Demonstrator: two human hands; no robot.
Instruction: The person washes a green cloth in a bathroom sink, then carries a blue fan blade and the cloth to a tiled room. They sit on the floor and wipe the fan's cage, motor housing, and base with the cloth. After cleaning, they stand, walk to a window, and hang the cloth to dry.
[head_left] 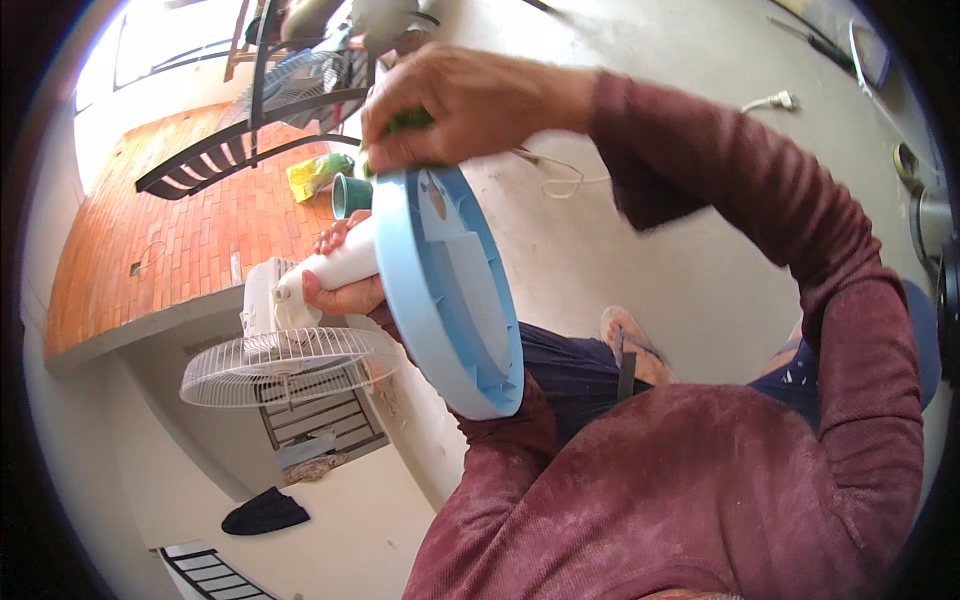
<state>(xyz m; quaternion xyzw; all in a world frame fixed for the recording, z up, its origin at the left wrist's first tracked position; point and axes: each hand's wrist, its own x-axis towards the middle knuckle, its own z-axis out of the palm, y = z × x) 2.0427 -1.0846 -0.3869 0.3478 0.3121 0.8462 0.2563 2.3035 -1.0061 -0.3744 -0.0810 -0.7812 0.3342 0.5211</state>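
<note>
Fan base [450,290], a light-blue round disc, sits tilted at centre frame on its white stem [340,265]. Left hand [345,290] wraps closed around the stem; right hand [460,105] clamps a green tool [405,122] against the rim. Slippage risk: the white grille [285,365] hangs unsupported below and could swing.

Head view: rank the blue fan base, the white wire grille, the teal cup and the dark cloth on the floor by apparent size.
1. blue fan base, though it is nearest the camera, which inflates it
2. white wire grille
3. dark cloth
4. teal cup, partly hidden by the base, so its rank is unsure
</note>
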